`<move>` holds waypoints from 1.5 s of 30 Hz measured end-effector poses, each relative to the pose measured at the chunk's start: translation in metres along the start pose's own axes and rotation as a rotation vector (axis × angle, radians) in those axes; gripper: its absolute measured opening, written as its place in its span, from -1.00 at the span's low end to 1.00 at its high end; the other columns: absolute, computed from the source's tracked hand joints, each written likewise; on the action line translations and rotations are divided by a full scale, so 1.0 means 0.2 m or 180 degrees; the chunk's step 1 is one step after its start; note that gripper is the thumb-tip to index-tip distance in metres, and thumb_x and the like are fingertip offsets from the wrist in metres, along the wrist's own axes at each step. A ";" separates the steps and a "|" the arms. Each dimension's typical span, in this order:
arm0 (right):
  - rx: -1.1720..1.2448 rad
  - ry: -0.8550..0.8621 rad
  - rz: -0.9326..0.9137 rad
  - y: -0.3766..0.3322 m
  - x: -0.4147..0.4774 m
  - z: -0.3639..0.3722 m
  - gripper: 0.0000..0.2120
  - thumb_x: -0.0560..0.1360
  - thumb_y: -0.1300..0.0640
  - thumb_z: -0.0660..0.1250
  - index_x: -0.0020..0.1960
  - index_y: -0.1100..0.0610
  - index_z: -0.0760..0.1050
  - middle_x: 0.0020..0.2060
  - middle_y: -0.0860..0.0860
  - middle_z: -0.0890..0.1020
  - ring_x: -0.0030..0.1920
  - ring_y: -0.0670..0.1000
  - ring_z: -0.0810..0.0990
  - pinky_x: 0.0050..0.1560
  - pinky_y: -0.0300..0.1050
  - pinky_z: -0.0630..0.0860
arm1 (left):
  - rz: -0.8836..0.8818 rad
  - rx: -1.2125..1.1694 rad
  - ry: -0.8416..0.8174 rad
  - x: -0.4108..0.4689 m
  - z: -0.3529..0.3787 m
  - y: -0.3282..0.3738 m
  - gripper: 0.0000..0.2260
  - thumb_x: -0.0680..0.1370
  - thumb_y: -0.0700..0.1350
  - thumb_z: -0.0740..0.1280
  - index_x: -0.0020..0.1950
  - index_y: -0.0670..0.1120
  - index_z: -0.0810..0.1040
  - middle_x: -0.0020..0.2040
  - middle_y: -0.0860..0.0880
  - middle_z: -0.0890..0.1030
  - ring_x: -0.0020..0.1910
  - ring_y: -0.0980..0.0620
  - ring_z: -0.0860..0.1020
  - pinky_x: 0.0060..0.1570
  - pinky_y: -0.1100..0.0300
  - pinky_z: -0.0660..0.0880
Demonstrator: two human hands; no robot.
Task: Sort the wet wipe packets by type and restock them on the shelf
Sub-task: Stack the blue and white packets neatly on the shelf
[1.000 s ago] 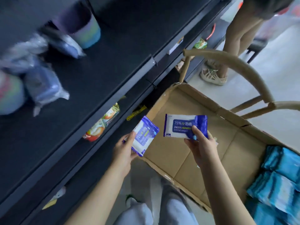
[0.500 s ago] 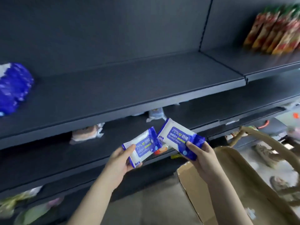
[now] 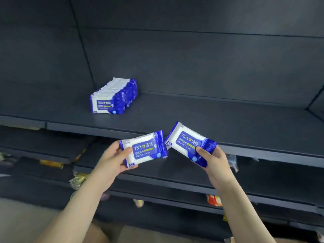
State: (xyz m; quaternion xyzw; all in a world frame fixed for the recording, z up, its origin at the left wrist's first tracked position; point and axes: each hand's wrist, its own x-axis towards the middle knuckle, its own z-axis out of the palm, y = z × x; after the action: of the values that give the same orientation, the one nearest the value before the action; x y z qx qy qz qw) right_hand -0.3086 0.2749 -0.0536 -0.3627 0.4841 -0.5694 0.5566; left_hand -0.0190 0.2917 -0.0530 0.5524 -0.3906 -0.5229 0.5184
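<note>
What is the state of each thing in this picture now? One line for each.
left hand: grips left packet.
right hand: grips right packet.
left packet: held, not yet on the shelf.
right packet: held, not yet shelved.
row of packets: standing upright on the shelf.

Two hands are counted: left hand [image 3: 112,162], right hand [image 3: 214,160]. Two wipe packets are held, one per hand: left packet [image 3: 145,149], right packet [image 3: 189,142]. One row [image 3: 114,96] of same-type packets is stood on the shelf [image 3: 210,123]: over ten, exact number unreadable. Snack packs [image 3: 214,199] on the lower tiers are too blurred to be counted.
</note>
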 end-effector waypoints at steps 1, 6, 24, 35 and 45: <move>-0.0031 -0.0047 -0.0020 0.00 0.03 0.06 -0.79 0.56 0.29 0.35 0.17 0.11 0.53 0.02 0.01 0.73 0.02 0.02 0.71 0.04 -0.03 0.59 | 0.0050 0.0029 0.0046 0.03 -0.06 0.02 -0.78 0.60 -0.20 0.31 0.25 -0.10 0.50 0.12 -0.10 0.67 0.08 -0.11 0.67 0.01 -0.15 0.61; -0.0132 -0.0123 -0.0127 0.00 0.19 0.39 -0.78 0.55 0.28 0.38 0.18 0.11 0.52 0.04 0.00 0.72 0.05 0.05 0.71 0.11 0.04 0.59 | 0.0179 0.0132 0.0066 0.26 -0.34 0.13 -0.79 0.63 -0.28 0.25 0.23 -0.09 0.52 0.10 -0.10 0.67 0.05 -0.10 0.67 0.02 -0.12 0.61; -0.1653 0.0021 -0.0672 0.32 0.68 1.48 -0.76 0.55 0.20 0.41 0.17 0.03 0.47 0.06 -0.05 0.66 0.06 -0.09 0.66 -0.14 -0.35 0.56 | 0.1344 0.1450 0.0309 1.31 -0.93 0.34 -0.77 0.51 -0.13 0.46 0.11 0.00 0.50 0.12 0.07 0.51 -0.04 0.15 0.57 -0.15 0.24 0.54; -0.2232 0.0329 -0.0970 0.42 0.85 1.65 -0.74 0.48 0.10 0.48 0.09 0.01 0.45 0.05 -0.03 0.64 0.03 -0.05 0.63 0.06 0.00 0.60 | 0.1234 0.1686 -0.0525 1.39 -1.06 0.34 -0.64 0.57 -0.14 0.38 0.32 0.12 0.43 0.21 0.23 0.51 0.06 0.23 0.57 -0.04 0.28 0.52; -0.2542 0.0543 -0.1121 0.42 0.87 1.73 -0.76 0.49 0.07 0.47 0.02 0.06 0.42 -0.04 -0.06 0.64 -0.05 -0.08 0.62 -0.13 -0.18 0.55 | 0.1085 0.1275 -0.0555 1.45 -1.07 0.37 -0.70 0.59 -0.10 0.35 0.31 0.07 0.46 0.10 0.26 0.57 0.06 0.23 0.59 -0.03 0.24 0.55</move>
State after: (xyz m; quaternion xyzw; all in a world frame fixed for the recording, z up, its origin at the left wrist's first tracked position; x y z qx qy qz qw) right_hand 0.0245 0.0594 -0.0626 -0.5779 0.6411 -0.4518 0.2255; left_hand 0.2421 0.0330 -0.0491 0.5231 -0.6167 -0.3860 0.4438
